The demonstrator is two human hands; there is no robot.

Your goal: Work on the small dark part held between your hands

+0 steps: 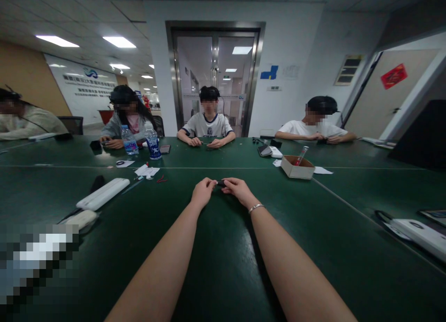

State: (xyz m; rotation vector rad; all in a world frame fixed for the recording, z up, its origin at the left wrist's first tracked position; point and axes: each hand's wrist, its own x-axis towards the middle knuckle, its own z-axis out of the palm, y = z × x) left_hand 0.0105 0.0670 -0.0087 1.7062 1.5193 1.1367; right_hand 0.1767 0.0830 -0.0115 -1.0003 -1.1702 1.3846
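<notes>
Both my arms reach forward over the dark green table [223,247]. Between my fingertips is a small black object [220,183] with a pale tip, too small to name. My right hand [238,191] grips its dark body from the right, thumb and fingers closed. From the left, my left hand [204,192] pinches at the pale end. The object is held low, close over the tabletop; my fingers cover part of it. A silver bracelet [257,207] circles my right wrist.
To the left lie a white power strip-like box [103,194], red-handled pliers [161,179] and paper scraps [147,172]. Two bottles [153,143] stand beyond. A small cardboard box [297,168] is at the right. Several people sit across the table.
</notes>
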